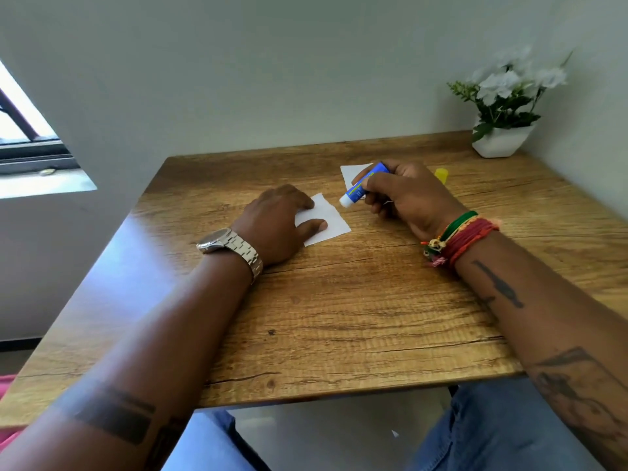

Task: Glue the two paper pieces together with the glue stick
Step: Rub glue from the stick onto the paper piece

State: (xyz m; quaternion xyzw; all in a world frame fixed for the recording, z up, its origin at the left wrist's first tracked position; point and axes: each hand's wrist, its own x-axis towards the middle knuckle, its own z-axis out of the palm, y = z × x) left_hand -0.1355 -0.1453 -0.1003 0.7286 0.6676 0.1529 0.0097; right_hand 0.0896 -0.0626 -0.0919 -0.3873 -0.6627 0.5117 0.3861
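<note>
A small white paper piece (331, 222) lies flat on the wooden table (339, 300). My left hand (277, 222) presses on its left part, fingers and thumb spread over it. My right hand (404, 195) grips a blue glue stick (363, 185), uncapped, its white tip pointing down-left and hovering just above the paper's right corner. A second white paper piece (351, 172) lies farther back, partly hidden behind the glue stick and my right hand.
A yellow cap (441, 174) rests on the table behind my right hand. A white pot of white flowers (503, 137) stands at the far right corner against the wall. A window (30, 137) is at the left.
</note>
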